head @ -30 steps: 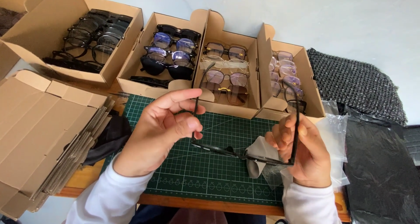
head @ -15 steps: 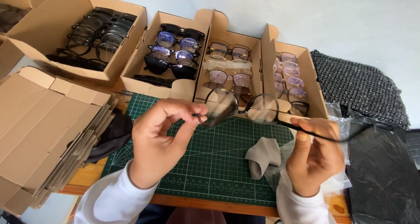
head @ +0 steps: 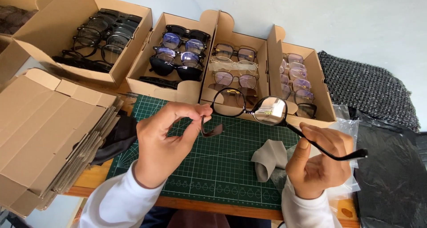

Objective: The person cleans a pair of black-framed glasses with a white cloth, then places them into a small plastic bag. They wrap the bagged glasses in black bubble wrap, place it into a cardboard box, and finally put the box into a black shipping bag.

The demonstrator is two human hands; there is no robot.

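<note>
I hold a pair of black-framed glasses [head: 249, 108] up above a green cutting mat [head: 213, 165]. My left hand [head: 167, 141] pinches the end of its left temple arm between thumb and fingers. My right hand [head: 318, 163] grips the right temple arm, whose tip sticks out to the right. The lenses face away from me, one catching a bright reflection. A grey cleaning cloth [head: 269, 159] lies crumpled on the mat just left of my right hand.
Several open cardboard boxes of glasses stand along the back: dark frames [head: 95, 36], black and blue-tinted ones [head: 178, 54], light frames [head: 233, 65], pinkish ones [head: 296, 81]. Flattened cardboard boxes [head: 49, 130] are stacked at left. Black plastic [head: 391, 174] and dark knitted fabric [head: 369, 85] lie at right.
The glasses were held folded and edge-on above the mat; now they are unfolded and raised, lenses facing away, with each hand on one temple arm. The cloth has dropped onto the mat.
</note>
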